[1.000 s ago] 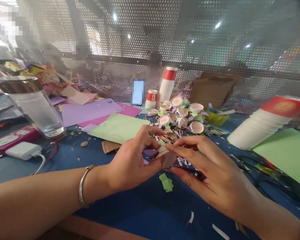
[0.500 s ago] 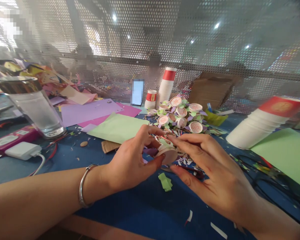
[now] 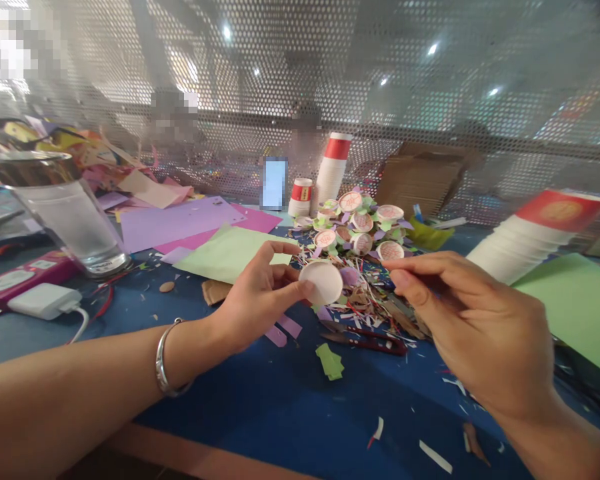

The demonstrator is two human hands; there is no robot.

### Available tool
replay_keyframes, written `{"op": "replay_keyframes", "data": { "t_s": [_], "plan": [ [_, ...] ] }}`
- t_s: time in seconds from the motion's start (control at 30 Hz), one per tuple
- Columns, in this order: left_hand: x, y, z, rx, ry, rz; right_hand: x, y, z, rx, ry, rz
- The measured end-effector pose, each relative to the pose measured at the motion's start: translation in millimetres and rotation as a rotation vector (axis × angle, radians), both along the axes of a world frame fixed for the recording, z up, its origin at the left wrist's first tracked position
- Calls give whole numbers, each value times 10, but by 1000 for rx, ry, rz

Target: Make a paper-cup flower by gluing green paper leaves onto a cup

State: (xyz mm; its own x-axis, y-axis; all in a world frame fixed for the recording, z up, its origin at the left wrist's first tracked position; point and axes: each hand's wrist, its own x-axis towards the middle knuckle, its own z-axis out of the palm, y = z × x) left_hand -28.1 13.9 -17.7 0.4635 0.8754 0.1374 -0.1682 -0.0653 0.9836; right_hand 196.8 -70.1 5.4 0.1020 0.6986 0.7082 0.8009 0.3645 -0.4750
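My left hand (image 3: 260, 300) pinches a small white round paper disc (image 3: 321, 282) between thumb and fingers, holding it upright above the blue table (image 3: 260, 407). A silver bangle (image 3: 164, 363) circles that wrist. My right hand (image 3: 473, 327) hovers a little to the right of the disc, thumb and forefinger pressed together; whether anything is between them is unclear. Under both hands lie paper scraps (image 3: 365, 303), purple strips (image 3: 283, 330), a folded green piece (image 3: 331, 362) and red-handled scissors (image 3: 367, 340).
A heap of finished paper-cup flowers (image 3: 363, 230) lies behind. Stacks of red-and-white paper cups (image 3: 535, 240) (image 3: 333, 170) stand right and back. Green, purple and pink sheets (image 3: 233, 253), a glass jar (image 3: 65, 213), a charger (image 3: 47, 300) and a phone (image 3: 275, 183) lie left and back, before a perforated metal screen (image 3: 300, 100).
The hands have come apart: my left hand raised the white disc and turned its face toward me, while my right hand let go and drew off to the right.
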Motion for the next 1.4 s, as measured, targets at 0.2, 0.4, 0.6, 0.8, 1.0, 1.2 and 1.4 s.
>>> {"op": "replay_keyframes", "data": {
  "t_s": [0.2, 0.4, 0.6, 0.8, 1.0, 1.2, 1.4],
  "plan": [
    [30, -28, 39, -202, -63, 31, -32, 85, -37, -274, 179, 80],
    [30, -33, 12, -181, -94, -43, -91, 155, -60, -554, 371, 336],
    [53, -65, 19, -49, -90, -51, -113, 169, -109, -601, 520, 431],
    [27, -83, 49, -36, -93, -101, -89, 187, -102, -565, 505, 391],
    [1, -56, 32, -56, -71, -92, -33, 177, -66, -520, 446, 317],
    [1, -20, -14, 34, -57, -69, -43, 169, -76, -547, 367, 315],
    [22, 198, 71, 60, -8, 67, 46, 147, -98, -368, 337, 109]
  ]
}}
